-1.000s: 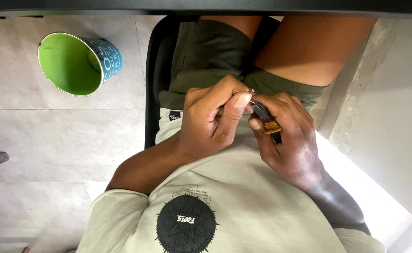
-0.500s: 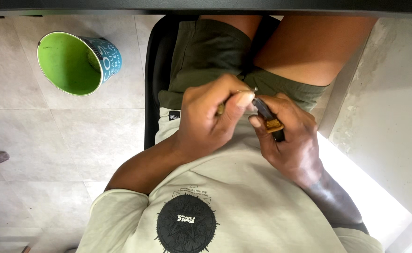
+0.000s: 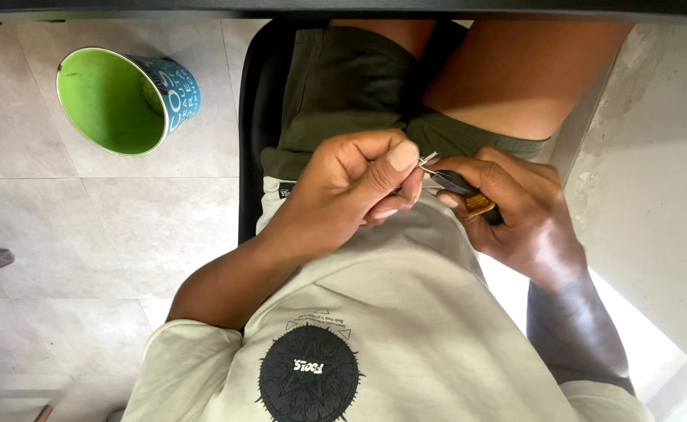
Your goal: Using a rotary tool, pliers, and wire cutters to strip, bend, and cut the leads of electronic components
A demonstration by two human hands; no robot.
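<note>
Barely shifted: left hand (image 3: 351, 195) pinching thin silver wire (image 3: 428, 161) between thumb and forefinger, steadying it; right hand (image 3: 515, 211) gripping dark tool (image 3: 460, 187) against it; green cup (image 3: 124, 98) lying well left.

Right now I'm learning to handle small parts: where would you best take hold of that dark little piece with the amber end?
Probably by its thicker amber end, as the right hand does: the dark piece lies across the fingers, amber end tucked into the hand. Come from the right side, leaving the thin metal tip free for the left hand, which pinches there between thumb and finger.
</note>
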